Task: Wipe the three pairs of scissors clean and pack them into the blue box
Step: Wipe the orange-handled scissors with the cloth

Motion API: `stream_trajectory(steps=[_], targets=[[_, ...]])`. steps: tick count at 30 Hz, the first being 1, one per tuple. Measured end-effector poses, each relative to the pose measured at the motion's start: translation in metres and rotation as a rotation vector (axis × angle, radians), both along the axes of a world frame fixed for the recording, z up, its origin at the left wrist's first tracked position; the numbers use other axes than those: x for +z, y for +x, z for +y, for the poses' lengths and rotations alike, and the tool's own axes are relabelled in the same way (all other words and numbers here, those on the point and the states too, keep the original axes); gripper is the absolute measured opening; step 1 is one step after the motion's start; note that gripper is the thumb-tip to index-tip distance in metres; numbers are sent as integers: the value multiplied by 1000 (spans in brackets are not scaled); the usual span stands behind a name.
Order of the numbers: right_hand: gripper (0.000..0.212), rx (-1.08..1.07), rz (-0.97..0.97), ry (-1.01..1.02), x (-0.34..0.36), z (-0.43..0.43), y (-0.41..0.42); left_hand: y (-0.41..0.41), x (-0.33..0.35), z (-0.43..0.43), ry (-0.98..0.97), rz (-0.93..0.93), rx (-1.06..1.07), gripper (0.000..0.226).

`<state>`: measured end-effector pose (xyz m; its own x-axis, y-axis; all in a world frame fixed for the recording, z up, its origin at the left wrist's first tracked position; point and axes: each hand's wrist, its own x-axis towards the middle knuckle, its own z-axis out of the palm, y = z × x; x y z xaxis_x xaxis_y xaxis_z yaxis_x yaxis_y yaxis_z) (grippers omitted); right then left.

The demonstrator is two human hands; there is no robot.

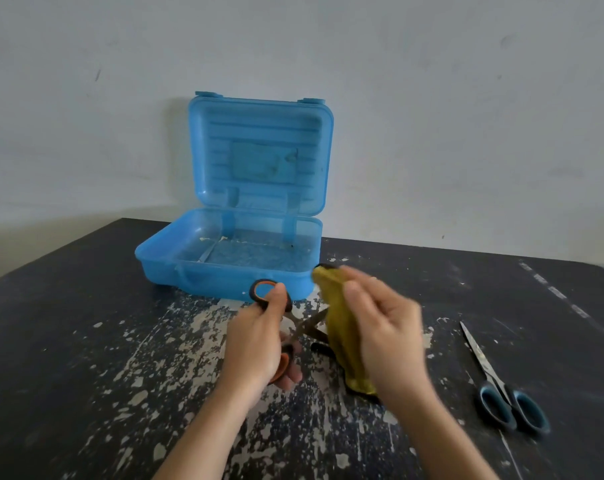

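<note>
Orange-handled scissors (pixel 295 323) are held above the table (pixel 86 341) by the left hand (pixel 262 341), just in front of the blue box (pixel 224 275). The fingers are curled round the handles, with the thumb laid against the upper ring. The blades are seen parted, tips directed toward the yellow cloth (pixel 342 334). The cloth is gripped by the right hand (pixel 387 334) and hangs down beside the blades; whether it touches them cannot be told. This hand is blurred, so the exact finger arrangement cannot be told beyond a closed hold on the fabric. The box is recorded open, its lid (pixel 259 150) raised upright against the wall (pixel 432 116). Blue-handled scissors (pixel 490 372) are noted flat on the table at far right, blades closed, well apart from both hands.
</note>
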<state>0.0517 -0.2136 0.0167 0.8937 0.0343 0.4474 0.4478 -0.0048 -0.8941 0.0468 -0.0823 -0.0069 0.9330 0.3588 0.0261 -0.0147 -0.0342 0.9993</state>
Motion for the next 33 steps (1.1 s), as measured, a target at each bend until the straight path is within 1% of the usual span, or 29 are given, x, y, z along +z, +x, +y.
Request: stream_trajectory(steps=[1,2,3,4,7,9,11,13,14,17,18,19,20,21,23,25,26,27,30,33], targets=[[23,7,-69,-151,-8,10,-1,-1,0,-2,49,-18,12,54],[19,-31,-172,-318,-17,19,0,-1,-1,-4,98,-40,40,58],[19,-88,-281,-459,-28,26,1,-1,-1,-3,133,-55,76,60],[20,-141,-365,-548,-37,32,3,1,-1,-3,143,-60,116,59],[24,-173,-479,-683,-48,38,4,7,-2,2,68,-78,204,54],[15,-174,-553,-733,-50,36,1,8,-5,3,20,-96,208,49],[12,-114,-555,-709,-52,33,1,10,-7,5,2,-86,221,45],[12,-44,-486,-604,-50,27,1,10,-7,8,6,-52,251,45],[13,-54,-434,-527,-45,24,0,9,-6,9,8,-48,260,46],[20,-208,-242,-254,-28,15,5,7,-2,10,38,-88,262,54],[22,-264,-231,-215,-24,12,6,6,-2,9,49,-100,259,56],[24,-285,-261,-224,-24,11,7,7,-2,7,55,-104,254,55],[24,-256,-307,-273,-25,13,6,8,-3,6,62,-104,249,54],[24,-196,-354,-363,-29,17,3,9,-4,5,65,-96,244,53],[33,-139,-433,-662,-44,29,-3,11,-5,7,54,-72,247,51],[42,-150,-467,-979,-57,40,-4,11,-4,11,13,-61,255,50],[46,-163,-468,-1077,-59,43,-4,11,-3,12,-8,-58,256,49],[48,-190,-475,-1121,-60,45,-4,10,-2,13,-26,-58,254,48],[52,-313,-473,-1149,-55,42,-4,9,0,13,-60,-54,240,44],[53,-345,-448,-1156,-51,38,-4,9,1,12,-65,-60,212,40]])
